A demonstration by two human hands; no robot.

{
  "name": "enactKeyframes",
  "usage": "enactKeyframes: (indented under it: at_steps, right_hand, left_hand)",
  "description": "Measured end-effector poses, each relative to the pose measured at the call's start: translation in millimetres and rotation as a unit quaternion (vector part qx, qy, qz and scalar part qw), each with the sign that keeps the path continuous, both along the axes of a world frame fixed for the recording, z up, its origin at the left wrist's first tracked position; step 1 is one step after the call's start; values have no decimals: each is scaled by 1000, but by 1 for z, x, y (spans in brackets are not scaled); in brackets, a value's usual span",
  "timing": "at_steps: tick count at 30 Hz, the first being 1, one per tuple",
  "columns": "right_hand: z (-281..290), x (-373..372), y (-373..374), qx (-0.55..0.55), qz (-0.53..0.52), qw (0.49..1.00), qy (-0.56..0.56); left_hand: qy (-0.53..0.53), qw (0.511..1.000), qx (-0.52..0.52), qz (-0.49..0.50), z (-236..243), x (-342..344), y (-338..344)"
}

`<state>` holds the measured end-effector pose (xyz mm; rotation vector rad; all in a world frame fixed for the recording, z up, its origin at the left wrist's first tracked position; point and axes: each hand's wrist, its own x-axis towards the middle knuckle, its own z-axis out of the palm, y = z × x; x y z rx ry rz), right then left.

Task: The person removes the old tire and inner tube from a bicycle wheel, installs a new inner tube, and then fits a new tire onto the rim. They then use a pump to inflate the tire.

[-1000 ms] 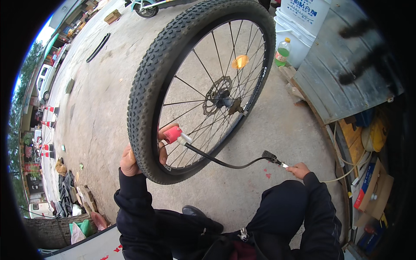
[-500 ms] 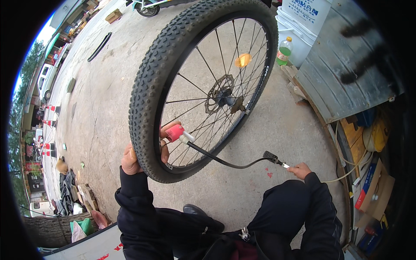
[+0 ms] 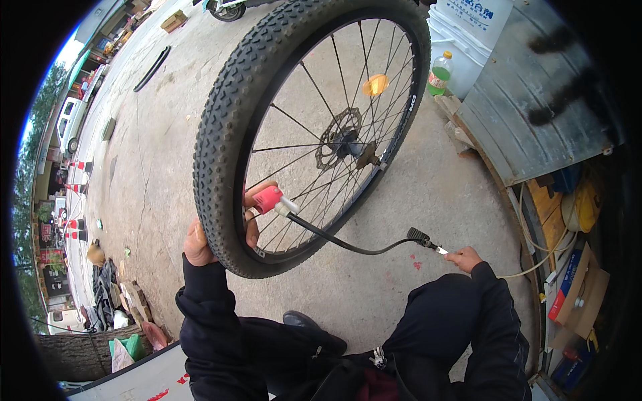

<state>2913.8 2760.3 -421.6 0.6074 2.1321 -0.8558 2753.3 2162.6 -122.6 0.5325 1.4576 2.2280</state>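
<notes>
A bicycle wheel [image 3: 224, 134] with a knobbly black tyre stands tilted in front of me, its spokes, disc rotor [image 3: 338, 139] and amber reflector [image 3: 376, 85] showing. My left hand [image 3: 199, 244] is wrapped round the tyre at its lower left, with fingers reaching through to the rim side. Those fingers are at a pink pump head [image 3: 268, 199] with a white lever, which sits at the rim. From it a black hose [image 3: 341, 247] runs right to an inflator connector [image 3: 420, 236]. My right hand [image 3: 463, 259] is closed round the connector's light-coloured end, where a pale air line trails off.
White buckets [image 3: 461, 47] and a bottle of green liquid [image 3: 439, 73] stand at the back right. A metal panel [image 3: 515, 113] and a cardboard box [image 3: 580, 294] lie along the right. A curved black strip [image 3: 152, 69] rests on the concrete far left.
The wheel has shifted slightly left and its spokes have turned a little, with my left hand and the pump head moving along. My right hand keeps its hold.
</notes>
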Motion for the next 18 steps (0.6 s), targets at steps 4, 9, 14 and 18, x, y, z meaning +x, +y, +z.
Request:
enactKeyframes:
  at_steps: [4, 9, 14, 18]
  right_hand:
    - [-2, 1, 0, 6, 1, 1000, 0]
    - [-4, 0, 1, -2, 10, 1000, 1]
    - [-4, 1, 1, -8, 4, 1000, 8]
    - [-3, 0, 0, -7, 10, 1000, 14]
  left_hand:
    - [14, 1000, -5, 21, 2, 1, 2]
    - [11, 1000, -5, 21, 1, 1, 3]
    - [6, 1000, -8, 16, -2, 0, -1]
    - [8, 1000, -12, 21, -6, 1, -3]
